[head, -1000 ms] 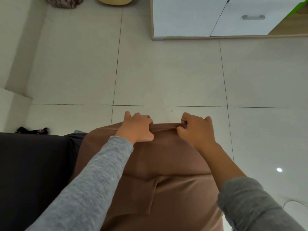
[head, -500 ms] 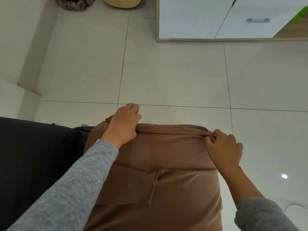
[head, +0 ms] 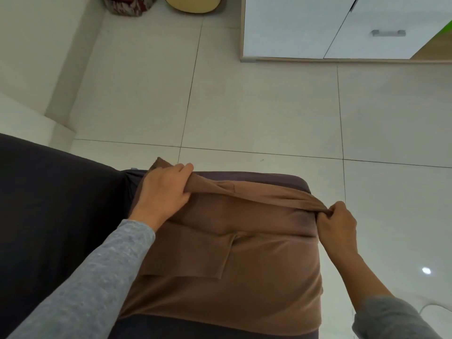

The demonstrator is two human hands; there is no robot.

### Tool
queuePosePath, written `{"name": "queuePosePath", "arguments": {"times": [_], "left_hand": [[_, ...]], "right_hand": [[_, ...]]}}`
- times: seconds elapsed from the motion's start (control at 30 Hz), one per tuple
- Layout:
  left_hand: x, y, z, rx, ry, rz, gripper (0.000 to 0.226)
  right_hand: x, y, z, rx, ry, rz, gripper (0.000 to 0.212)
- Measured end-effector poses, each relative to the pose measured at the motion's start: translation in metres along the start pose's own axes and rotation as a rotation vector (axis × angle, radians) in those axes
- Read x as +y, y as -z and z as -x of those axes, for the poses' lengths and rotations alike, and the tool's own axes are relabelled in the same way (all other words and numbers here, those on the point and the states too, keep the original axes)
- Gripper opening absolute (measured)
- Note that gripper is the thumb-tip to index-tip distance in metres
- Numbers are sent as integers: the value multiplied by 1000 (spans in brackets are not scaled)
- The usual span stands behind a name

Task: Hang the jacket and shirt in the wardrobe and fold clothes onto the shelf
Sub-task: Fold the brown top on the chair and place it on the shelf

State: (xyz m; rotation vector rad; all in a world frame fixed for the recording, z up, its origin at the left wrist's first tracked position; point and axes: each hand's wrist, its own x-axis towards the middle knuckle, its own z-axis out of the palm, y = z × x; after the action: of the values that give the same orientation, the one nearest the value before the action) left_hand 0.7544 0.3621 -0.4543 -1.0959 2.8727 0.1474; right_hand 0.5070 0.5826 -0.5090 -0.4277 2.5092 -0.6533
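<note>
Currently, the left hand (head: 166,192) and right hand (head: 338,225) are gripping, fingers (head: 182,168) curled, the far edge of the brown garment (head: 232,253) on the dark cushion (head: 276,178) at 6 o'clock; folding is looking midway, with shelving and hanging apparently remaining.

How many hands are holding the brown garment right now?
2. The left hand grips the far edge of the brown garment near its left corner. The right hand pinches the same edge at the right corner. Both are in full view.
</note>
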Motion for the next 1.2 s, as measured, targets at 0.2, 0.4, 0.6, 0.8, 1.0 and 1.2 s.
{"name": "queuePosePath", "arguments": {"times": [0.2,0.4,0.6,0.8,1.0,1.2], "left_hand": [[4,0,52,1,99,78,51],[23,-5,115,-103,209,137,63],[43,-17,169,-318,412,232,63],[47,-23,200,-373,407,546,41],[37,-36,190,199,601,587,28],[6,-36,131,182,1056,824,46]], "right_hand": [[10,15,27,63,-42,-173,4],[28,19,68,124,-46,-239,13],[61,18,95,69,-102,-225,10],[65,1,119,-61,-52,-29,30],[19,-26,152,-150,205,31,38],[-7,-74,174,-516,908,216,61]]}}
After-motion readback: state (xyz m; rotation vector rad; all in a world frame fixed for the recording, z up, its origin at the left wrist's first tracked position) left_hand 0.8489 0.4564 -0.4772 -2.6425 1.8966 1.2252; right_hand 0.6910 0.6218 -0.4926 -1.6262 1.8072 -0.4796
